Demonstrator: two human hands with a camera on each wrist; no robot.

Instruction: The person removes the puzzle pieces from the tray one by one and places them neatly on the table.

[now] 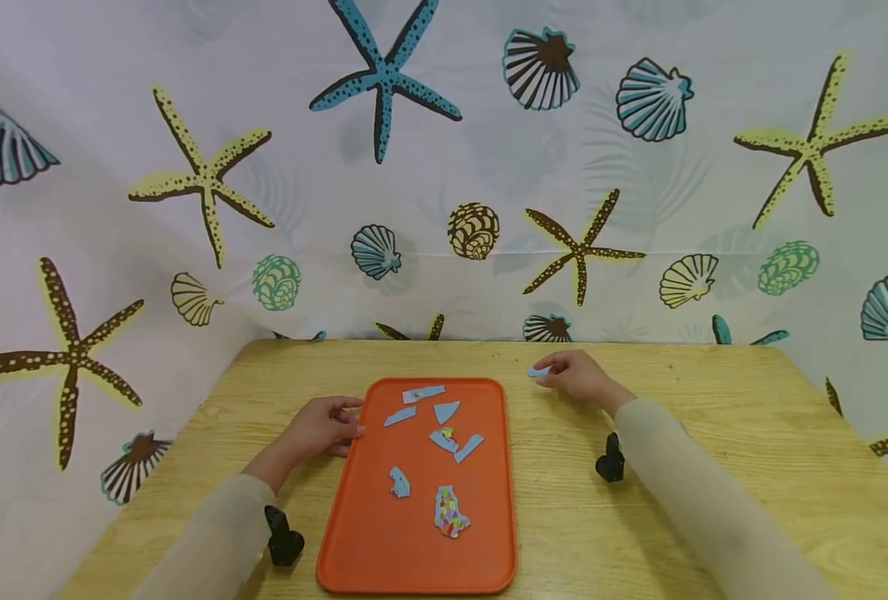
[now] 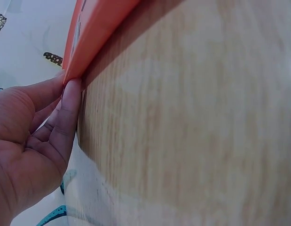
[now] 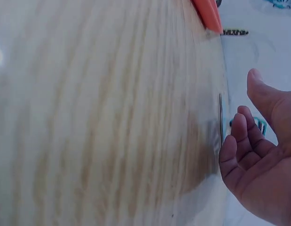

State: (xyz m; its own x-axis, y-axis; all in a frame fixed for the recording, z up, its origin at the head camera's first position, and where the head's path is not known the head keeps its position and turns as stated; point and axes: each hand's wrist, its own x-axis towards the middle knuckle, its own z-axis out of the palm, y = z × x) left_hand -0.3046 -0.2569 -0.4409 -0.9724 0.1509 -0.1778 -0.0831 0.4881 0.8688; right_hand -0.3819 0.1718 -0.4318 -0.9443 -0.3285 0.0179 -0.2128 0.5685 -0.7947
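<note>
My left hand (image 1: pixel 323 427) is at the left rim of an orange tray (image 1: pixel 413 567), its thumb and fingertips pinching the edge; the left wrist view shows them against the tray's rim (image 2: pixel 96 35). Beyond the tray's far right corner, my right hand (image 1: pixel 579 375) is over a small light blue flat piece (image 1: pixel 537 371) on the table. In the right wrist view that piece (image 3: pixel 221 120) appears edge-on near loosely bent fingers (image 3: pixel 240 127), with the thumb apart. Several light blue pieces lie in the tray, including a multicoloured one (image 1: pixel 449 512) and a triangular one (image 1: pixel 447 412).
The tray stands on a wooden table (image 1: pixel 586 533). Behind the table hangs a white cloth (image 1: pixel 428 183) printed with starfish and shells. Black devices (image 1: pixel 610 458) are worn at both wrists.
</note>
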